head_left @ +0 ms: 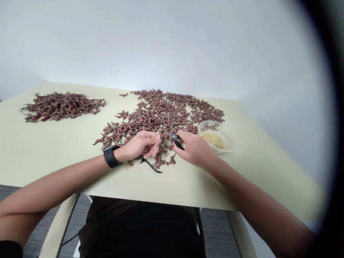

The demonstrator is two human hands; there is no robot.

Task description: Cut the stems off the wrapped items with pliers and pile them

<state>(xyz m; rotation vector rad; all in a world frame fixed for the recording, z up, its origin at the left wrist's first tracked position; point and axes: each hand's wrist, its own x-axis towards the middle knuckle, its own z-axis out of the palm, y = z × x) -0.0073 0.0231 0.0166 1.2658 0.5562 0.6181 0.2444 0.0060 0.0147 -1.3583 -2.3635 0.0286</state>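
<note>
My left hand [142,145], with a dark watch on its wrist, pinches a small brown piece [161,135] between thumb and forefinger. My right hand [195,147] is closed around small pliers [177,144] with black handles. The metal jaws point left and lie close to the brown piece; whether they touch it I cannot tell. Under and behind both hands spreads a wide heap of similar brown pieces [161,111], small and irregular, with shiny spots. A second black-handled tool [153,166] lies on the table just below my left hand, its head partly hidden.
To the right of my right hand stands a clear plastic bowl [228,151] holding many tiny gold-coloured bits [213,139]. Another brown pile [64,105] lies at the far left, with two dark red items [45,117] at its front. The pale table [172,188] meets a white wall behind.
</note>
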